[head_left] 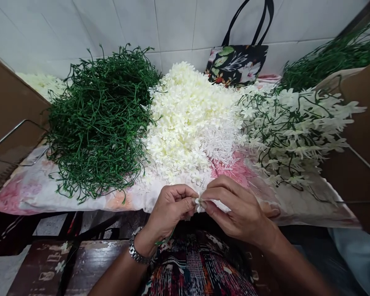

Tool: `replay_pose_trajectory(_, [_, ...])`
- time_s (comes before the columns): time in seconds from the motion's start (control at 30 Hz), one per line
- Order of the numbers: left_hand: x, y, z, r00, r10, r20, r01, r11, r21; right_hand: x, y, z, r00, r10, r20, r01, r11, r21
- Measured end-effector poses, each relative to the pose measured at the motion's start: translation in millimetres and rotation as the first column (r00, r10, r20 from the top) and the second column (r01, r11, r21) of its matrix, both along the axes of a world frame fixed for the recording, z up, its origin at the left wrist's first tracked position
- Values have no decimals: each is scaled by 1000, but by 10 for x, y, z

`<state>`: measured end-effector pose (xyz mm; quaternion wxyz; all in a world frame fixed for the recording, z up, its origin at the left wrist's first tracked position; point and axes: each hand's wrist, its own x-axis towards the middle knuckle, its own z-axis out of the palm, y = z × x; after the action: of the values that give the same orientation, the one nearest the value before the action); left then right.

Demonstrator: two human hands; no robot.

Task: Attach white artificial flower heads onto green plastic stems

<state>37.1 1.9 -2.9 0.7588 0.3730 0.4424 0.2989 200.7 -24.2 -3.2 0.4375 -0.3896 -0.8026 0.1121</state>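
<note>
Close to the table's front edge, my left hand pinches a small white artificial flower between thumb and fingers. A green stem end shows below that palm. From the right, my right hand meets the flower, its thumb and forefinger closed on a thin white strand at the bloom's centre. Just beyond my hands lies a heap of cream-white flower heads. Thin white strands are piled against its right side. A big tangle of green plastic stems sits to the left.
White flowers on green stems lie at the right. Cardboard boxes flank the table on both sides. A black floral bag leans on the tiled wall. A flowered cloth covers the table.
</note>
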Motion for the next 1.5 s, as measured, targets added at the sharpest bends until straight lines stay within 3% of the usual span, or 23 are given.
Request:
replay_pose_trajectory(0.4, [47,40,-2,997,9,-79,-6,999,37,-22,44,-60,995,-16,101,11,999,53])
replay_pose_trajectory(0.83, [90,74,-130,994,16,-107,-11,999,47,-17,83,-241,991,23,135,-26,1000,17])
replay_pose_trajectory(1.1, [25,56,-82,994,-107,-17,108,994,30,84,87,-203,993,8,-120,-30,983,-183])
replay_pose_trajectory(1.3, [58,32,-39,995,-98,-36,97,995,-6,83,90,-186,981,52,-189,-80,986,-144])
replay_pose_trajectory(1.4, [73,20,-33,994,-34,-107,40,998,54,72,86,-179,985,31,-169,-59,985,-162])
replay_pose_trajectory(1.5, [63,0,-33,982,36,-186,6,975,220,74,78,-163,991,9,-136,-32,986,-163])
